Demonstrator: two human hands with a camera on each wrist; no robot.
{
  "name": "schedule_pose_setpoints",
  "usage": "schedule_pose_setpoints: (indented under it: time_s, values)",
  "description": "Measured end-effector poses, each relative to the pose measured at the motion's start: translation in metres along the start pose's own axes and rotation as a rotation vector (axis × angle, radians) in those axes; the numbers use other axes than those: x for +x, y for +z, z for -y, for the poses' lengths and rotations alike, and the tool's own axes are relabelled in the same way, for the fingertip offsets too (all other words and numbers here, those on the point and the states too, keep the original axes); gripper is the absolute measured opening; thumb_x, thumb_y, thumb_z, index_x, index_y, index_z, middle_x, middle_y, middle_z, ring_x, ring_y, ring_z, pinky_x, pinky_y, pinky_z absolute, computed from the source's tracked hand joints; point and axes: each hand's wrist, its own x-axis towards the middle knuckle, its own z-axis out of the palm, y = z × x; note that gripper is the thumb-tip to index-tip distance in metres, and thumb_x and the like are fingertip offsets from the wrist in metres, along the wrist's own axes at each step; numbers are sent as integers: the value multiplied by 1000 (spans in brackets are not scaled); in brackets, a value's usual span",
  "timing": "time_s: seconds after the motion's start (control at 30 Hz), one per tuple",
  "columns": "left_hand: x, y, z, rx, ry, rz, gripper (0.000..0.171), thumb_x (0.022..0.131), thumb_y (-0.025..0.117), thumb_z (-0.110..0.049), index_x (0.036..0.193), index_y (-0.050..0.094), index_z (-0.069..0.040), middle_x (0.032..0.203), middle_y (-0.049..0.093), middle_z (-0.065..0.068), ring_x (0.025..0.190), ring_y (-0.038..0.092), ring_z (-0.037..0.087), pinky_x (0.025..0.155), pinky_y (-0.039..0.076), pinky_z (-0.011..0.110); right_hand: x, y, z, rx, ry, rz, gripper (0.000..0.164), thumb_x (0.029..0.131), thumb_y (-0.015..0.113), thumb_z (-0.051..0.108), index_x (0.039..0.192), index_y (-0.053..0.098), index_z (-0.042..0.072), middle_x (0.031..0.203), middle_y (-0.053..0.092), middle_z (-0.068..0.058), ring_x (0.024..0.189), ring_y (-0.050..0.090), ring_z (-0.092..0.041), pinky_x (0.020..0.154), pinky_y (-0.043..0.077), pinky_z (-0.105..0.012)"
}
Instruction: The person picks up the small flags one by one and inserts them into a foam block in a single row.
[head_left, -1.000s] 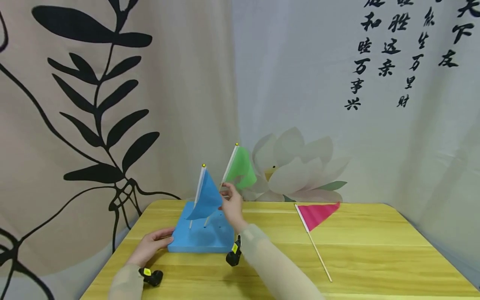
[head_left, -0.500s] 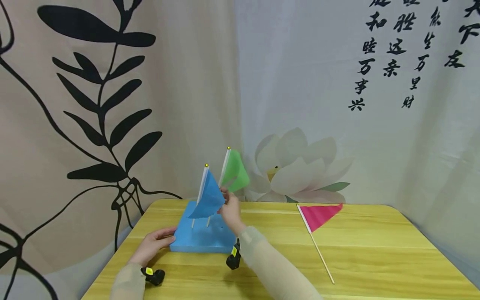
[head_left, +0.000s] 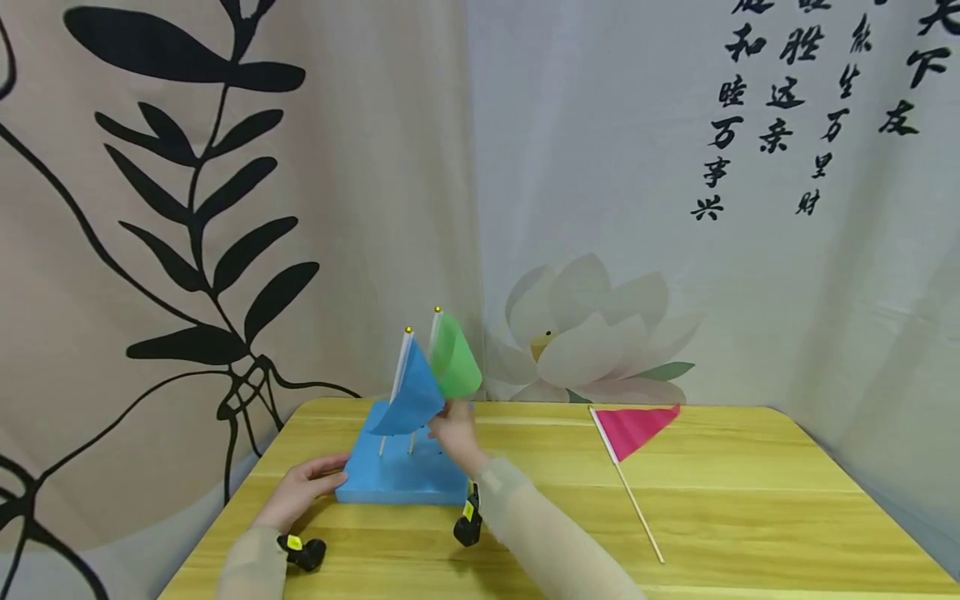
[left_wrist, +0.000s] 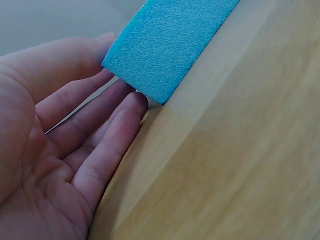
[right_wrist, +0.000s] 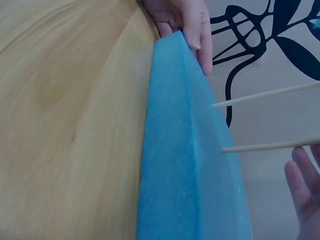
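A blue foam board (head_left: 401,483) lies flat on the table. My left hand (head_left: 303,487) rests against its left end; in the left wrist view the nearly straight fingers (left_wrist: 107,145) touch the board's end corner. Two thin sticks (right_wrist: 260,148) stand in the board. One carries a blue triangular flag (head_left: 412,392) with a gold tip. Just behind it is a green flag (head_left: 456,358), its stick held low by my right hand (head_left: 459,435). The blue and green flags partly hide the right fingertips in the head view. At the right wrist view's edge, fingers (right_wrist: 300,185) meet the nearer stick.
A pink triangular flag (head_left: 637,431) on a long stick lies on the right half of the wooden table (head_left: 757,517). Small holes dot the board. A printed curtain (head_left: 585,167) hangs behind the table.
The green flag has come down, moved left and become more upright, with my right hand sliding lower along with it. The left hand, blue flag and pink flag hold their places.
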Motion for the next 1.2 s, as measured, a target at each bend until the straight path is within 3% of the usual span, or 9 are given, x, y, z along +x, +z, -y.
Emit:
schedule_pose_setpoints:
  time_s: [0.07,0.2,0.4,0.5,0.77,1.0,1.2]
  values:
    - [0,0,1,-2,-2,-3,57,90,71,-26,136,53,3,135,55,20,113,57,25,86,53,32,-1,0,-1,12,-16,4,39,79,58,-11,117,58,0,85,64,-5,57,62,-22,56,57,-34]
    - [0,0,2,-3,5,-6,58,89,72,-27,136,53,3,135,54,20,114,56,27,87,53,34,-6,-4,-2,10,17,24,22,82,64,-4,105,64,-2,92,67,-12,75,69,-29,58,59,-34]
    - [-1,-1,0,6,0,-13,58,90,71,-27,136,53,4,135,54,20,115,56,28,87,53,35,-20,-22,12,77,74,81,24,91,61,0,112,61,-11,105,66,-24,86,68,-34,69,56,-56]
    - [-3,0,-1,16,-2,-16,57,91,70,-26,136,53,5,135,54,21,114,56,27,87,53,35,-27,-39,26,87,74,98,25,92,57,-4,116,60,-12,110,64,-30,88,67,-39,71,54,-61]
    - [-4,1,-1,7,1,-12,58,90,71,-26,136,53,4,135,54,21,116,56,29,87,53,35,-28,-110,33,103,86,96,29,94,60,0,120,57,-9,112,62,-31,92,67,-39,69,58,-52]
    - [-4,1,-1,13,8,-1,59,91,70,-28,137,51,5,136,52,23,120,53,33,91,52,38,-34,-182,3,-5,203,19,27,93,66,12,117,64,1,114,65,-21,94,67,-31,75,58,-41]
    - [-3,1,-1,13,2,0,60,90,70,-29,137,51,5,137,52,23,120,53,33,91,52,38,-61,-237,-11,-72,310,35,35,93,66,15,121,60,-6,112,66,-20,94,68,-30,81,57,-44]
